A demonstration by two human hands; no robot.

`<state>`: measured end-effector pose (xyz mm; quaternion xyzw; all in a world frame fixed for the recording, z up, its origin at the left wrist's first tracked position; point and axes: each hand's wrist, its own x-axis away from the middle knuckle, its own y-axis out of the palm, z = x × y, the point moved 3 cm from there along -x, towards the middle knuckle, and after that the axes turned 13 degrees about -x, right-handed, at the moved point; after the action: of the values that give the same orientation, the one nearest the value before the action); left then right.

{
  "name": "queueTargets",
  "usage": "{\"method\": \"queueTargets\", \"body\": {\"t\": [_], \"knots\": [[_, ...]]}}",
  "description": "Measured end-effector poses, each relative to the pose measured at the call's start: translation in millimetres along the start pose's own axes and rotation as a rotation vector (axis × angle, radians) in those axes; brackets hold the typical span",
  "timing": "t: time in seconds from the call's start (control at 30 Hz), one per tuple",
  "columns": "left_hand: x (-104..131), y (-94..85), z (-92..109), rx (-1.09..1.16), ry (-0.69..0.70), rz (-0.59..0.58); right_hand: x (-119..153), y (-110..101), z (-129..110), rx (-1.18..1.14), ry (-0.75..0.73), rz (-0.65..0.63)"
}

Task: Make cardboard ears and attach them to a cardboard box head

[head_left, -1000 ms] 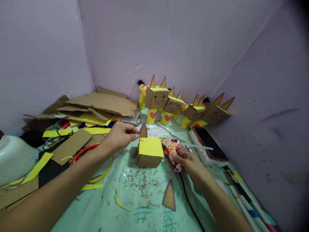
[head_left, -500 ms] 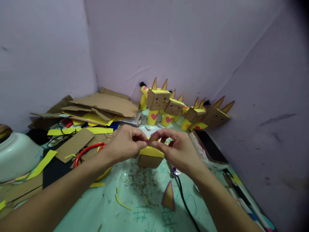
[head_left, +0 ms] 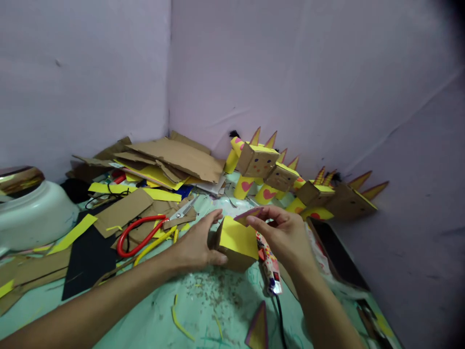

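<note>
Where the near edge of the bench [head_left: 141, 325] shows, a loose purple-edged triangle [head_left: 258, 329] lies with its tip pointing away; green writing beside it is too faint to read. Beyond sits the yellow-topped box [head_left: 238, 237], the left hand [head_left: 192, 245] spread at its left side, thumb and fingers apart — how firmly they press, I cannot tell. The right hand [head_left: 290, 232], the nearer one, pinches a second triangle [head_left: 247, 216], its long axis running sideways over the box's far edge — contact unclear. The patterned glue gun [head_left: 269, 264] lies right of the box, no brand legible; horned figures [head_left: 257, 161] stand farthest.
</note>
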<state>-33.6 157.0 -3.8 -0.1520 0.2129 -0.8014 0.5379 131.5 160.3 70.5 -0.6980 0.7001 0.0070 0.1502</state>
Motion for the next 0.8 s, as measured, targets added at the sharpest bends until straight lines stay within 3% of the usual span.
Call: {"method": "queueTargets", "body": {"t": [0.17, 0.4, 0.8], "knots": [[0.4, 7.1, 2.3, 0.036, 0.111, 0.015, -5.0, 7.0, 6.6, 0.129, -0.001, -0.029], [0.5, 7.7, 1.8, -0.040, 0.109, 0.083, -10.8, 7.5, 12.0, 0.274, -0.077, -0.126], [1.0, 7.4, 2.8, -0.055, 0.091, 0.109, -8.8, 17.5, 10.3, 0.374, -0.124, -0.171]]}}
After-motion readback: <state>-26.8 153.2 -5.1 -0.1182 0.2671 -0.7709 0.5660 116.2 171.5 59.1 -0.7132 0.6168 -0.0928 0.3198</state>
